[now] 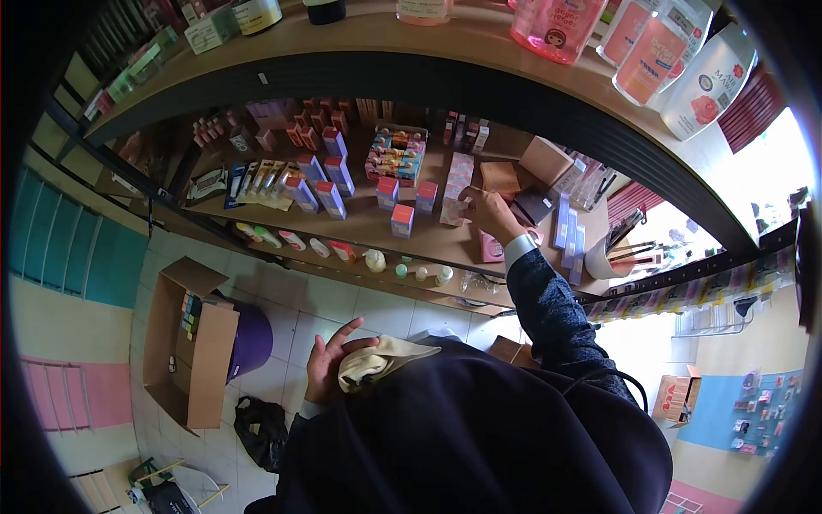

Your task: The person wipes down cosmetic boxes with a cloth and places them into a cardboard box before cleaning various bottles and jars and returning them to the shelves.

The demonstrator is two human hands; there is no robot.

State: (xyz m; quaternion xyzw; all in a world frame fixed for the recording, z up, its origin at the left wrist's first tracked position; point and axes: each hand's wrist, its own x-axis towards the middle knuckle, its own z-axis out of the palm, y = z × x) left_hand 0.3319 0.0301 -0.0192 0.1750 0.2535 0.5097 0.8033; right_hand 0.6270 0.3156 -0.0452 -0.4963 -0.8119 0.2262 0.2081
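My right hand [495,214] reaches onto the middle shelf, its fingers closed on a small pale pink box [455,214] at the near end of a row of similar boxes [460,171]. Just right of that hand lie a black box [533,206] and a pink compact-like pack [491,247]. Low in front of my body, my left hand [325,360] holds a crumpled cream cloth [385,360] against its palm, some fingers stretched out. Lilac boxes with red tops [402,220] stand left of the row, near a tray of small colourful items [396,154].
The upper shelf [342,73] curves overhead, bearing pink bottles [556,30] and a white bottle [709,81]. A white cup of brushes [606,257] stands at the shelf's right end. An open carton [214,368], a purple bin [250,338] and a black bag [261,428] are on the tiled floor.
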